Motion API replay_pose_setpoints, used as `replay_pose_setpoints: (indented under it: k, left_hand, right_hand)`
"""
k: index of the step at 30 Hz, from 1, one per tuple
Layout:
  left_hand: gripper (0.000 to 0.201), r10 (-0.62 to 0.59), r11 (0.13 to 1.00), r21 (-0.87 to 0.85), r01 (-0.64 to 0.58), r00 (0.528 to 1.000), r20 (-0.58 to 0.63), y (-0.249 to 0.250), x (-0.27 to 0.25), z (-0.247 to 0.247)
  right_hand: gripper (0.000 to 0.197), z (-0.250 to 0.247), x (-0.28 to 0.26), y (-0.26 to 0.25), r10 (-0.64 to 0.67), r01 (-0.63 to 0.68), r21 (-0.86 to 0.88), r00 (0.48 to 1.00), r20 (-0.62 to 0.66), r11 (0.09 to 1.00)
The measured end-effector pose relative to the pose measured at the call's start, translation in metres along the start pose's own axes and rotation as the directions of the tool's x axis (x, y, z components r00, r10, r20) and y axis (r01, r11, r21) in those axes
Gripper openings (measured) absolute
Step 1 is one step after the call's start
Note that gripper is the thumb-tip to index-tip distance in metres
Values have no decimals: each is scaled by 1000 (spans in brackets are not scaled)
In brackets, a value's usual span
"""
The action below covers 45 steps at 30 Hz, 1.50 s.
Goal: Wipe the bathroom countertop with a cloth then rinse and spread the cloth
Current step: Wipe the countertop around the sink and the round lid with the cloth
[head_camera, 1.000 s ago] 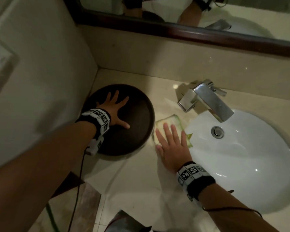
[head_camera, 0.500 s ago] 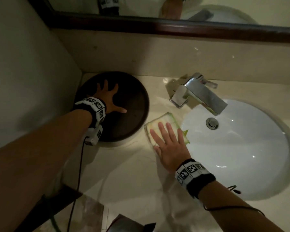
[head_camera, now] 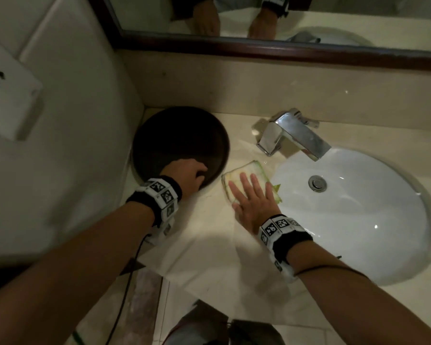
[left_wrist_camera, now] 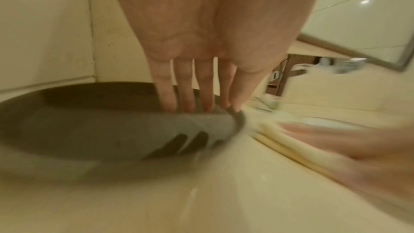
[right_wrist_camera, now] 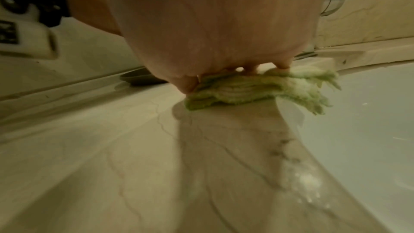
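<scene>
A folded yellow-green cloth (head_camera: 234, 174) lies on the beige marble countertop (head_camera: 209, 235) between a dark round tray (head_camera: 179, 138) and the white sink basin (head_camera: 358, 220). My right hand (head_camera: 251, 197) presses flat on the cloth with straight fingers; the right wrist view shows the cloth (right_wrist_camera: 246, 89) under the fingertips, its frayed edge hanging over the basin rim. My left hand (head_camera: 184, 174) is at the tray's near right side. In the left wrist view its fingers (left_wrist_camera: 186, 86) point down, tips on the tray (left_wrist_camera: 89, 130) just inside the rim.
A chrome faucet (head_camera: 294, 133) stands behind the cloth, its spout over the basin and the drain (head_camera: 317, 183). A wall closes off the left side, and a framed mirror (head_camera: 284, 18) runs above the backsplash. The counter's front edge drops to the floor near my body.
My left hand has drawn back from the tray's middle, where it lay flat and spread, to the near right rim with fingers pointing down. The right hand stays flat on the cloth, barely shifted.
</scene>
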<state>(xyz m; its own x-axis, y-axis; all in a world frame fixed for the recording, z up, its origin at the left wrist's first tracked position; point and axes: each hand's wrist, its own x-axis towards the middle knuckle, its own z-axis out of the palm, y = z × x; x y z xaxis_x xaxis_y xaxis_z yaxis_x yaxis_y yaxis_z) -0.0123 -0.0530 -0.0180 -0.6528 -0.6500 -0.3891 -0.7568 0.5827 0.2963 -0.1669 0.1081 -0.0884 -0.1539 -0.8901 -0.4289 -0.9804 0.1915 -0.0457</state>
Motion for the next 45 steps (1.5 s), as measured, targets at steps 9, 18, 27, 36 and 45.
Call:
replay_pose_setpoints:
  k: [9,18,27,36,45]
  left_hand:
    - [31,-12,994,-113,-3,991,-133,23,-82,64]
    - [33,8,980,-200,-18,999,-47,61,-113,104]
    - [22,-11,1000,-12,12,996,85,93,-132,121]
    - [22,-82,995,76,65,964,253,115,-144,129]
    - [26,-52,979,203,-10,953,298,135,-158,133]
  right_hand:
    - [66,4,-46,-4,-157,158,-2,985,67,988]
    - [54,22,-105,10,-393,387,92,917,68,918]
    - [57,39,-147,20,-435,420,161,898,69,893]
    - [73,53,-177,23,-441,424,205,896,45,882]
    - [49,53,-190,31,-482,474,258,876,-38,842]
